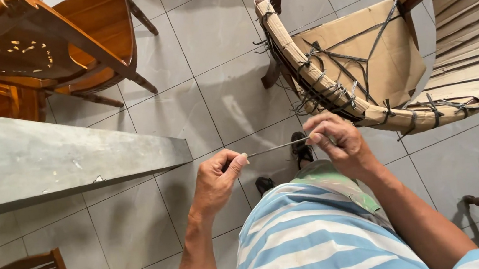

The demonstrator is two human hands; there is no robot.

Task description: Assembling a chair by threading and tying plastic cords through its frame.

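Nearest to me: my striped blue and white shirt (pixel 316 245), both forearms raised over it. My left hand (pixel 217 178) is fisted, thumb pinching 1 end of a thin dark strip (pixel 276 146). My right hand (pixel 335 142) pinches the other end between thumb and fingers. The strip runs taut between the 2 hands, above the grey tiled floor (pixel 206 43).

Just beyond: a chair frame wrapped in cardboard (pixel 362 62), laced with dark strapping (pixel 329 89). Left: grey desk (pixel 46 155); wooden chairs (pixel 52 47) behind it.

Risk, judged: pulling harder could snap the strip or slip it from a pinch, since only the fingertips grip it.
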